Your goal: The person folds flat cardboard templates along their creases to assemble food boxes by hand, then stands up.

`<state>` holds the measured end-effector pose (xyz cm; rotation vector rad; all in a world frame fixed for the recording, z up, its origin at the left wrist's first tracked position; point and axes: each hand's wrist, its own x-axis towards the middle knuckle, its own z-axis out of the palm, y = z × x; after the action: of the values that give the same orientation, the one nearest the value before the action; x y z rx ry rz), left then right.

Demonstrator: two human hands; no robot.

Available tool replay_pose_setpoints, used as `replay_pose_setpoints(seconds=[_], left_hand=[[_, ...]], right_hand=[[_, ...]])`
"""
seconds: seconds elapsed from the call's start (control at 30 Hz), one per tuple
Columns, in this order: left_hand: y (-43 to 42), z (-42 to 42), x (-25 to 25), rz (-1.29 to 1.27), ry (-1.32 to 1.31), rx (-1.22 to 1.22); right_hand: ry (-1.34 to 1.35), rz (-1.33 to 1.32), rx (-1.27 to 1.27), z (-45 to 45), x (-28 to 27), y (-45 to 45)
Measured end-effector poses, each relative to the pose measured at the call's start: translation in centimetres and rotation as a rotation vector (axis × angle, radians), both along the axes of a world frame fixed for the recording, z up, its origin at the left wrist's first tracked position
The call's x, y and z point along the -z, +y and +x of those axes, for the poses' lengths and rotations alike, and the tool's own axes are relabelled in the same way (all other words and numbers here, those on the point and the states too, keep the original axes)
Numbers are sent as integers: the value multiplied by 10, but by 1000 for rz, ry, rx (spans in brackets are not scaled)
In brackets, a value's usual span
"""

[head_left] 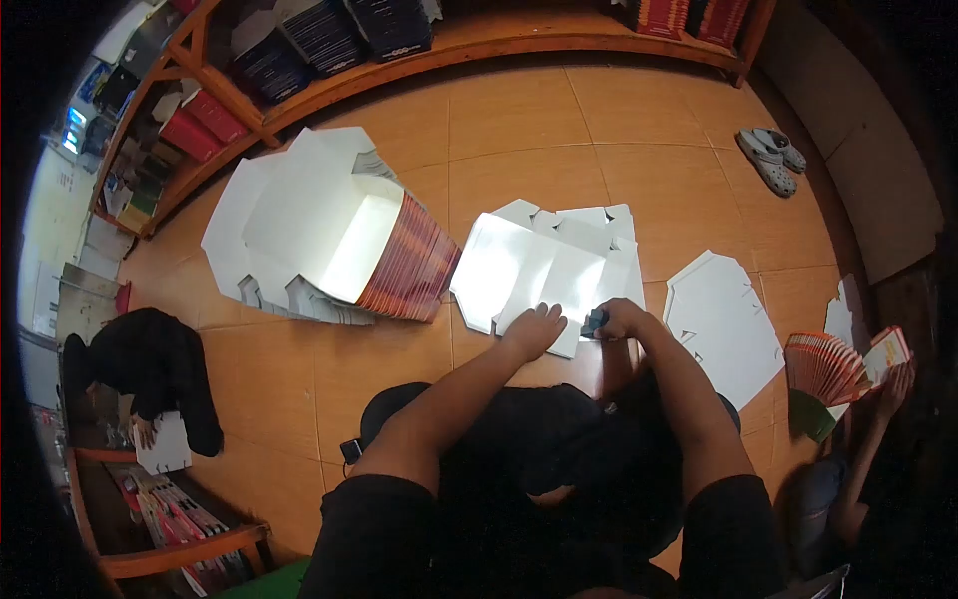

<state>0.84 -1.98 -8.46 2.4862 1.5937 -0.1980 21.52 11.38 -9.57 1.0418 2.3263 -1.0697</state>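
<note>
My left hand [537,330] lies flat with its fingers spread on a white die-cut cardboard sheet [529,270], near the edge closest to me. The sheet has fold lines and notched tabs, and other white sheets show from under it. My right hand [623,318] is closed around a small dark object [595,321] at the sheet's right near edge; its kind is hard to make out. To the left, a large nested stack of part-folded white boxes [299,220] with red printed sides [411,265] leans over on the floor.
More flat white sheets [723,324] lie on the tiled floor [519,120] at the right. Beyond them, another person's hand [898,384] holds a printed box by a fanned red stack [823,367]. A second person [150,369] bends at the left. Shelves [479,45] and grey clogs [770,160] are farther back.
</note>
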Motion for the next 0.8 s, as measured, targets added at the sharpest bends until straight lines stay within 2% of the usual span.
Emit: replay_pose_setpoints(seconds=[0.07, 0.2, 0.23, 0.33, 0.43, 0.5, 0.6, 0.7, 0.77, 0.8], left_hand=[[7, -6, -6, -32, -27, 25], [8, -5, 0, -81, -55, 82], [8, -2, 1, -83, -53, 84], [10, 6, 6, -11, -17, 105], [14, 8, 9, 46, -108, 33], [30, 1, 7, -141, -157, 7], [62, -2, -2, -257, -161, -7], [88, -2, -11, -398, -164, -42], [98, -3, -11, -584, -178, -185], [103, -3, -12, -557, -138, -125]], right_hand=[[84, 67, -107, 1, 5, -2], [115, 42, -152, 6, -11, -15], [130, 109, -188, 6, -10, -19], [139, 213, -243, 3, -9, -28], [95, 223, -301, 1, 3, -23], [164, 161, -234, 6, 11, -19], [158, 26, -120, 9, -18, -21], [190, 68, -97, 13, -7, -20], [148, 61, -118, 12, -4, -21], [114, 62, -135, 10, -7, -19]])
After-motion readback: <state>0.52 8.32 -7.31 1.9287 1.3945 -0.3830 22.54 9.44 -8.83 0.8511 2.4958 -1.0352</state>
